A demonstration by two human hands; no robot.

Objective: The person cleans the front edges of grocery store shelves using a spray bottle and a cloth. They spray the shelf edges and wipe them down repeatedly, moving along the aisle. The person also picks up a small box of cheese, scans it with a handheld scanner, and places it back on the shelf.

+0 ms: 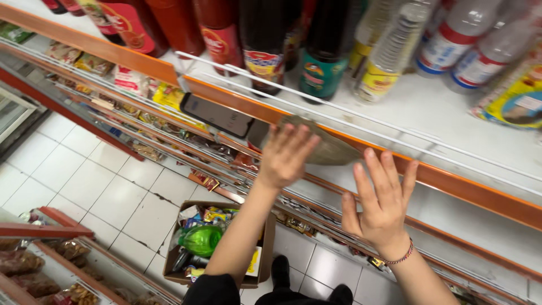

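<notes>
At the orange front edge of the white shelf (451,113), the left hand (287,155) presses its spread fingers (291,141) on a grey-brown cloth (327,148) — the cloth lies bunched over the shelf lip, partly hidden behind the hand, and whether the fingers pinch it or only rest flat on it cannot be told. The right hand (383,204) is raised just beside it, fingers (389,172) open and splayed, holding nothing, its fingertips near the orange strip below the cloth; a woven bracelet (400,258) circles its wrist. Behind the cloth, on the shelf, stand dark sauce bottles (265,51) and clear plastic bottles (468,34) behind a white wire rail (350,104). A black rectangular tag (217,116) hangs on the shelf edge left of the cloth. Far below, on the white tiled floor (96,186), sits an open cardboard box (265,248) — a green bottle (202,240) and packets lie inside.
</notes>
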